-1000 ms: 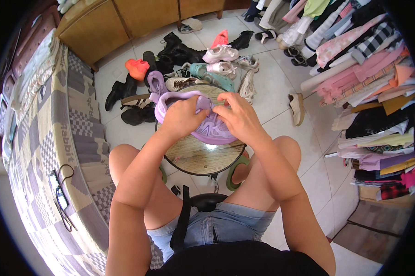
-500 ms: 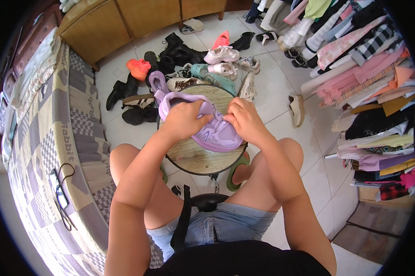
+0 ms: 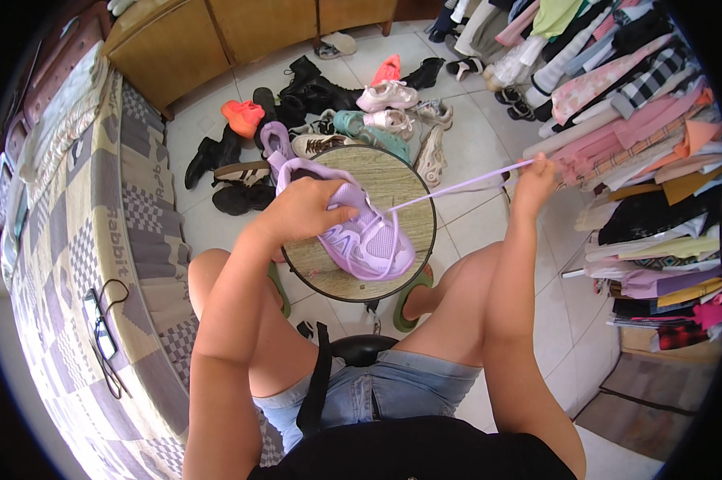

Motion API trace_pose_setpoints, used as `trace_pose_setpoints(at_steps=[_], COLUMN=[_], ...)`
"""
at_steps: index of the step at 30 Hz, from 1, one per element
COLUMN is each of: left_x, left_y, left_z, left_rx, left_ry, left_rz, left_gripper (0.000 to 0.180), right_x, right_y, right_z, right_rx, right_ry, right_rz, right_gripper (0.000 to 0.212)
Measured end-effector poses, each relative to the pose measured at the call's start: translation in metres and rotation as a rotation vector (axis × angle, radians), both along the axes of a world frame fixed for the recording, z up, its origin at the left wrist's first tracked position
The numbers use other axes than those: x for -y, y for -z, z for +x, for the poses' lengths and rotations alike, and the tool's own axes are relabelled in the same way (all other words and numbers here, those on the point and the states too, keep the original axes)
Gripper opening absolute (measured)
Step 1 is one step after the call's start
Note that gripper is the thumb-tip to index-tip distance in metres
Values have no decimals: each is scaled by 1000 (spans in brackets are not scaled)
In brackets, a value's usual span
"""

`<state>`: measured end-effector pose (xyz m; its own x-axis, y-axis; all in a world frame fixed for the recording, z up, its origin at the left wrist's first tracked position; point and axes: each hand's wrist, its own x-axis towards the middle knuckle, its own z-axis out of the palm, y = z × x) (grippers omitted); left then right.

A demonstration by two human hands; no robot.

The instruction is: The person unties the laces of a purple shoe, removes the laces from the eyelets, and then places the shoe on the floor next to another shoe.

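A lavender sneaker point(image 3: 377, 248) rests tilted on a round wood-topped stool point(image 3: 389, 172), its toe pointing toward me. My left hand point(image 3: 303, 212) is closed around the shoe's upper near the ankle opening, thumb on the tongue side. Out to the right, my right hand point(image 3: 537, 188) pinches the end of a lavender shoelace point(image 3: 465, 184). The lace runs taut from the eyelets across to those fingers. Behind the stool's left edge stands another lavender shoe point(image 3: 275, 142), partly hidden by the first.
Several shoes lie on the tiled floor beyond the stool, among them black boots point(image 3: 213, 156), teal shoes point(image 3: 369, 132) and a cream sneaker point(image 3: 431, 156). A bed point(image 3: 137, 256) stands left, a wooden cabinet point(image 3: 265, 32) at the back, and hanging clothes point(image 3: 641, 160) right.
My right hand has moved from the shoe out to the right, drawing the lace into a long straight line. The sneaker has turned so its toe points more toward me.
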<state>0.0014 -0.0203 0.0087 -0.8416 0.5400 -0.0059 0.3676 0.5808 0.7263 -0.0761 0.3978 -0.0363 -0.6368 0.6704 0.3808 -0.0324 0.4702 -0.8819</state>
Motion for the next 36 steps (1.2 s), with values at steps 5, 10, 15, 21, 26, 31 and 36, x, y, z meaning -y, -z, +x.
trace_pose_setpoints(at_steps=[5, 10, 15, 21, 26, 31, 36], left_x=[-7, -5, -7, 3, -1, -16, -30], left_y=[-2, 1, -4, -2, 3, 3, -4], left_z=[9, 9, 12, 9, 4, 3, 5], left_rx=[-43, -39, -51, 15, -39, 3, 56], left_ry=[5, -13, -37, -33, 44, 126, 222], left_rz=[-163, -147, -160, -61, 28, 92, -57], left_gripper=[41, 40, 35, 33, 28, 30, 33], right_x=[92, 158, 167, 104, 43, 30, 28], right_y=[-11, -33, -26, -16, -29, -16, -14], right_z=[31, 74, 83, 39, 25, 4, -5], right_rx=[112, 475, 260, -52, -80, -171, -236], right_ry=[-655, -1343, -1389, -973, -240, -37, 0], right_rz=[119, 398, 641, 125, -1022, -1126, -1209], right_gripper=[19, 24, 22, 17, 23, 30, 35])
